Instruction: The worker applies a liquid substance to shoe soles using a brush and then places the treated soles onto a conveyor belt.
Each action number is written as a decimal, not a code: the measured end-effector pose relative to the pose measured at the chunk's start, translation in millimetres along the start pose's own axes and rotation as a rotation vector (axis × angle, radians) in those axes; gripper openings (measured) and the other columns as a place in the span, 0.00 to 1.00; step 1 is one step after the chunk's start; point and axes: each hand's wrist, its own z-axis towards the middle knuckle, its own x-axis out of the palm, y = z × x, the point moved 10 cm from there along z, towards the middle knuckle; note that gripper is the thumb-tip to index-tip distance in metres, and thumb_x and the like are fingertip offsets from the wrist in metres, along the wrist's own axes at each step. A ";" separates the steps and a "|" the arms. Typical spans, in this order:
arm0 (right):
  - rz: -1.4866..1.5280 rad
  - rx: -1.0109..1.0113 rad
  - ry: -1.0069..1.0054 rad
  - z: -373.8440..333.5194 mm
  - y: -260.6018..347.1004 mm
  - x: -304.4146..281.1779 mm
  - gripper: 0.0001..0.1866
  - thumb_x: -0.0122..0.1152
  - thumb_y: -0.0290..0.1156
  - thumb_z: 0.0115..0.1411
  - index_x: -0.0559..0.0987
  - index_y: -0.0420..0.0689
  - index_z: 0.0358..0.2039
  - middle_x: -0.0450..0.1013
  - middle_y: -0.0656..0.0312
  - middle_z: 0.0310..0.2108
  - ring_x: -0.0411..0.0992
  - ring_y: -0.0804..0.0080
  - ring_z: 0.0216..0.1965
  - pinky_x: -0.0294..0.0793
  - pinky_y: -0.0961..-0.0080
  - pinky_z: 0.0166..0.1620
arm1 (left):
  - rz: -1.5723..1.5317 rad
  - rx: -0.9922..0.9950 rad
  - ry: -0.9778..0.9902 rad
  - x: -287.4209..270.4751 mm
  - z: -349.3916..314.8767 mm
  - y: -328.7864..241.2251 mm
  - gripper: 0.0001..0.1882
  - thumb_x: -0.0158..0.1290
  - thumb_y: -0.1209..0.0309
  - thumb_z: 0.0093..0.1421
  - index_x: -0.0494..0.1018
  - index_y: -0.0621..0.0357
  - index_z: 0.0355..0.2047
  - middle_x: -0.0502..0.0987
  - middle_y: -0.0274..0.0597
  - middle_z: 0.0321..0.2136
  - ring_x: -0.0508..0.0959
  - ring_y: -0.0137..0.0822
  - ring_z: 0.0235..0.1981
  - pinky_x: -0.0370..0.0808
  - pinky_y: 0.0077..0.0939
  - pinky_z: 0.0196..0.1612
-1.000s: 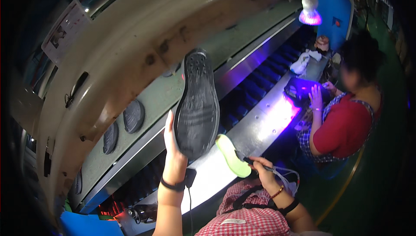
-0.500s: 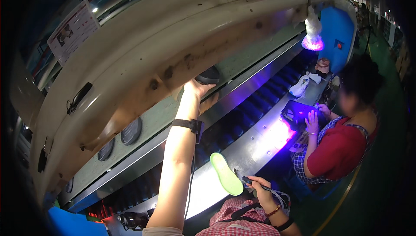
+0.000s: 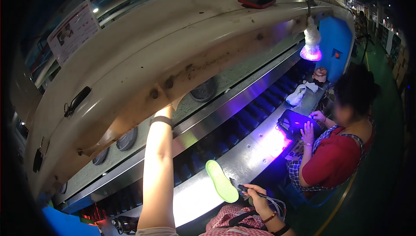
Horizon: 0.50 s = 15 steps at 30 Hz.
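Observation:
My left forearm reaches up over the metal ledge, and its hand is hidden behind the hood's lower edge, so its fingers do not show. To the right of that wrist, a dark shoe sole lies on the green conveyor belt. My right hand, at the lower middle, is closed around a black-handled brush. The brush's dark flat tip is beside the lower right edge of a lime-green shoe sole, which lies on the brightly lit metal ledge.
A long beige hood overhangs the belt, with a phone on top. More dark soles lie on the belt at left. A purple-glowing lamp hangs at right, near a seated co-worker handling a dark item.
My left hand has left the dark sole on the belt and moved left, out of sight behind the hood. My right hand keeps the brush beside the green sole. The view has shifted slightly.

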 end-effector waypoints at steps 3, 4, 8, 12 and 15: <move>-0.020 0.008 0.018 1.3 -2.1 2.1 0.12 0.46 0.22 0.56 0.76 0.34 0.39 0.74 0.57 0.33 0.72 0.78 0.32 0.71 0.84 0.38 | 0.642 0.198 -0.035 -24.9 1.4 1.6 0.23 0.51 0.53 0.50 0.62 0.59 0.34 0.68 0.49 0.34 0.66 0.47 0.41 0.59 0.42 0.46; -0.027 0.007 0.005 4.2 -5.8 0.6 0.12 0.46 0.22 0.56 0.76 0.34 0.39 0.74 0.57 0.33 0.72 0.78 0.32 0.71 0.84 0.38 | 0.748 0.234 -0.031 -29.4 -1.6 8.8 0.22 0.52 0.54 0.50 0.63 0.59 0.33 0.68 0.48 0.33 0.66 0.47 0.40 0.60 0.41 0.44; -0.017 0.054 0.134 4.1 -11.8 28.4 0.13 0.46 0.23 0.57 0.75 0.34 0.41 0.74 0.56 0.34 0.72 0.76 0.33 0.71 0.83 0.40 | 1.041 0.352 -0.056 -78.9 -30.0 15.5 0.17 0.54 0.58 0.49 0.64 0.60 0.26 0.69 0.47 0.28 0.68 0.47 0.35 0.62 0.39 0.40; 0.126 0.157 0.103 16.5 -30.0 22.7 0.15 0.46 0.25 0.60 0.71 0.32 0.45 0.71 0.53 0.42 0.72 0.71 0.40 0.71 0.80 0.45 | 0.885 0.668 -0.043 -53.9 -97.5 -1.1 0.15 0.56 0.62 0.48 0.66 0.60 0.19 0.71 0.46 0.23 0.70 0.46 0.31 0.64 0.36 0.36; 0.213 0.180 0.206 30.2 -52.7 39.7 0.16 0.48 0.26 0.60 0.69 0.32 0.47 0.69 0.53 0.45 0.72 0.69 0.42 0.71 0.80 0.46 | 0.505 0.795 -0.207 -117.1 -193.9 -9.0 0.12 0.54 0.65 0.53 0.68 0.60 0.22 0.72 0.43 0.29 0.69 0.44 0.39 0.63 0.36 0.47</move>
